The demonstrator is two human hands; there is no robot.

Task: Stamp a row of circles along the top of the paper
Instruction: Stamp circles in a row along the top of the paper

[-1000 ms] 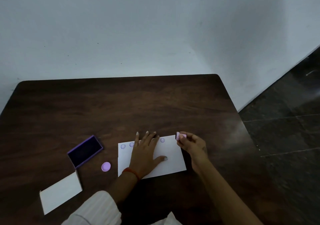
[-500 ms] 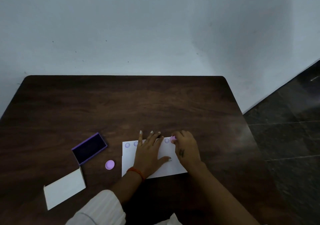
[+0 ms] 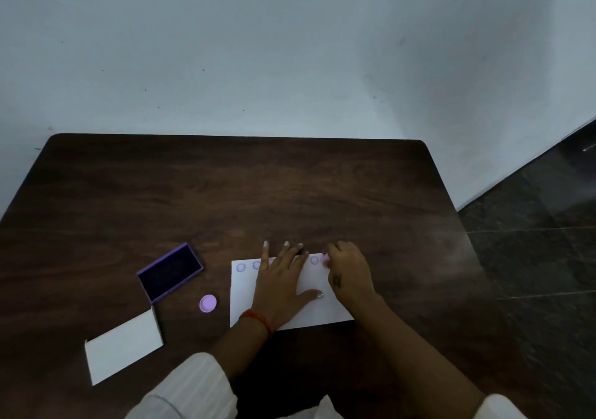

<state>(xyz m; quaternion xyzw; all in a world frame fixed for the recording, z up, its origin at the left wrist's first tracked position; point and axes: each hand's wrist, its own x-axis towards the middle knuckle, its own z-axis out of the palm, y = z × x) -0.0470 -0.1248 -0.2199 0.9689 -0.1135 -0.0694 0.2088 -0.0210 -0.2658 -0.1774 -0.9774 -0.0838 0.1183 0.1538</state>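
1. The right hand [image 3: 350,273] curls its fingers tight around a small pink stamp [image 3: 325,259], of which only a sliver shows past the knuckles, pressed down at the top right corner of the white paper [image 3: 309,309].
2. A dark mark sits on the back of that hand, near the thumb side.
3. The left hand [image 3: 283,284] lies flat on the paper with fingers spread wide, fingertips reaching just past the sheet's far edge and the thumb stretched out to the right.
4. A red thread band [image 3: 258,318] circles the left wrist, and a white ribbed sleeve [image 3: 190,389] covers the forearm below it.
5. Purple stamped circles [image 3: 248,266] run along the paper's top edge: two to the left of the left hand, one just beside the stamp, and any between are hidden under the fingers.
6. The paper rests on a dark wooden table [image 3: 225,193], near its front edge.
7. A round lilac cap [image 3: 208,303] lies on the wood just left of the sheet.
8. An open purple ink pad [image 3: 169,272] sits farther left, angled to the table's edge.
9. A blank white card [image 3: 124,347] lies near the front left corner, well apart from the paper.
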